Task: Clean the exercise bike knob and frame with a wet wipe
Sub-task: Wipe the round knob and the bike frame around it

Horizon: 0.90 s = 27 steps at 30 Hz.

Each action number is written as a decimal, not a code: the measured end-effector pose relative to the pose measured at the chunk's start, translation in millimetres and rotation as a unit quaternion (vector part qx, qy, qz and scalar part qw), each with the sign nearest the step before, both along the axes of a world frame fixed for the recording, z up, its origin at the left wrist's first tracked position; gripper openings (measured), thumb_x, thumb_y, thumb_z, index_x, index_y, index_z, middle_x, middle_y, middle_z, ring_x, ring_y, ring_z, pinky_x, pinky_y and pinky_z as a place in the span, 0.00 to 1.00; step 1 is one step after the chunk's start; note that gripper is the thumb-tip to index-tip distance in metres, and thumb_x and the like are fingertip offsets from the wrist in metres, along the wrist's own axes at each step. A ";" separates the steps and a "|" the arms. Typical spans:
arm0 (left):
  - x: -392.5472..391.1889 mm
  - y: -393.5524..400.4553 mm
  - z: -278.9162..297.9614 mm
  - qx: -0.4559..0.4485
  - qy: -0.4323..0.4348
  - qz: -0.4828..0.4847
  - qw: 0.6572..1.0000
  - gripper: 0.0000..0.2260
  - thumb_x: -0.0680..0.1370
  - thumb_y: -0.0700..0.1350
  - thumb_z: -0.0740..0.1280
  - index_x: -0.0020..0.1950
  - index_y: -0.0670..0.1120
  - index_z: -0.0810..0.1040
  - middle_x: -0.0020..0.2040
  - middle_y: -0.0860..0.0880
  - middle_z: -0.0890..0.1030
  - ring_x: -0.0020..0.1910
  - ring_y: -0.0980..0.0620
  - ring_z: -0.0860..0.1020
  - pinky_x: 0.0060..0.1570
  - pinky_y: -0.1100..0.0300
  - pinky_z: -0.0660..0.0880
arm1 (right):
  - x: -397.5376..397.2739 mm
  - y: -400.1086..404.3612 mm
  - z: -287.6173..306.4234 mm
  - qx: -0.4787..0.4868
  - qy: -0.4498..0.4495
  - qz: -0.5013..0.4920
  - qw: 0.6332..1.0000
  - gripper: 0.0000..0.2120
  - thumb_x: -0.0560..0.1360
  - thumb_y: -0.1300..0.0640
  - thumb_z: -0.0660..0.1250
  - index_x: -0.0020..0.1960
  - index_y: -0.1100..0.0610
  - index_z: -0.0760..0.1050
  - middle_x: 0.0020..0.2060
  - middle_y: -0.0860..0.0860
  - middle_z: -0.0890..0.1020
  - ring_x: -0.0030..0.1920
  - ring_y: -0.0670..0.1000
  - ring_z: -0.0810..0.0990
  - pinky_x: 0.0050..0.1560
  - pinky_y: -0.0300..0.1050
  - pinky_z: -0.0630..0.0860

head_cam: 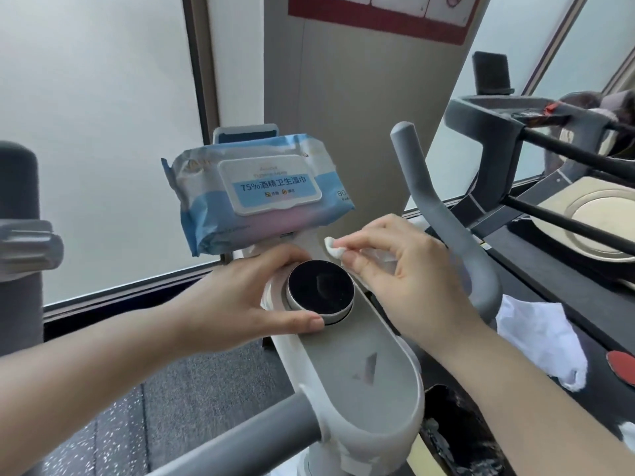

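Left hand (247, 300) grips the black knob (321, 291); right hand (395, 266) pinches a wet wipe (332, 247) just beside the knob.

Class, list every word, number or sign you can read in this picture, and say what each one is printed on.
"75%酒精卫生湿巾": lid label of the wet wipe pack.
"80": pack's right edge, cut off.
Small print above and below the lid text: too blurred.
Red-bordered wall sign: unreadable.
Triangular logo on the bike frame: no letters.
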State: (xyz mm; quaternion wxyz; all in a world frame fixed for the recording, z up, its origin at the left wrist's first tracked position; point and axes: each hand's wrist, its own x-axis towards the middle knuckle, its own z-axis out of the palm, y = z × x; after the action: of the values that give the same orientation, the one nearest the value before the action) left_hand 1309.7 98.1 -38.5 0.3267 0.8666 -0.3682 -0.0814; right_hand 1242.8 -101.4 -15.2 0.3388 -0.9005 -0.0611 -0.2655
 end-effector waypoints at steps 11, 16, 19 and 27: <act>2.3 0.2 2.4 0.017 -0.030 0.000 0.999 0.34 0.61 0.75 0.64 0.64 0.65 0.65 0.58 0.68 0.74 0.59 0.67 0.71 0.60 0.60 0.70 | 19.6 13.9 -12.6 -0.088 0.011 0.000 0.996 0.04 0.72 0.55 0.70 0.42 0.53 0.84 0.36 0.48 0.77 0.41 0.51 0.79 0.42 0.52 0.77; 6.1 -0.9 7.6 -0.012 -0.026 -0.046 0.999 0.29 0.65 0.69 0.69 0.63 0.60 0.73 0.60 0.67 0.76 0.62 0.64 0.72 0.62 0.56 0.71 | 15.8 18.2 -8.0 -0.133 0.012 0.067 0.989 0.06 0.72 0.51 0.68 0.44 0.48 0.84 0.38 0.43 0.79 0.42 0.48 0.77 0.44 0.51 0.72; 7.7 -1.2 9.1 -0.017 -0.027 -0.061 0.998 0.28 0.66 0.67 0.70 0.64 0.62 0.72 0.61 0.68 0.75 0.63 0.66 0.71 0.63 0.59 0.69 | 11.5 12.7 -2.9 -0.149 0.049 0.139 0.978 0.07 0.72 0.53 0.68 0.46 0.44 0.84 0.41 0.40 0.79 0.45 0.44 0.75 0.50 0.44 0.65; 6.1 0.3 9.5 -0.005 -0.038 -0.054 0.998 0.30 0.63 0.71 0.68 0.62 0.69 0.63 0.61 0.76 0.68 0.62 0.75 0.66 0.59 0.78 0.60 | 2.1 -25.7 16.0 -0.202 0.113 0.209 0.950 0.08 0.74 0.52 0.67 0.45 0.39 0.82 0.41 0.35 0.78 0.48 0.42 0.74 0.54 0.46 0.63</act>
State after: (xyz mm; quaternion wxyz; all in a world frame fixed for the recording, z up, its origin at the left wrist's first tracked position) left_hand 1315.9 98.4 -29.0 0.3117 0.8465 -0.4269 -0.0636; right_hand 1244.9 -127.1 0.7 0.2027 -0.9414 -0.2610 -0.0673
